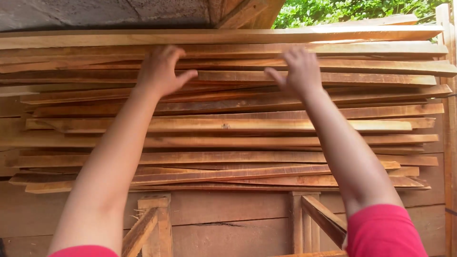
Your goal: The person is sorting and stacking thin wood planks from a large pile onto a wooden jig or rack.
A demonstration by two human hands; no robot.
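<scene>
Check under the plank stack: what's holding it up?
Under the plank stack two wooden braced supports show: one at left, one at right, with a board wall behind them. Where the planks actually rest on the supports is covered by the lowest planks.

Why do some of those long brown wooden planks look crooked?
The stack of long brown wooden planks is piled unevenly: ends jut out at different lengths on the right, and lower planks slant. The left hand and right hand reach its upper planks. Nothing looks broken.

The single head-worn camera looks forward along both raised arms, close to a stack of wooden planks (pixel 228 126) filling the view.
</scene>
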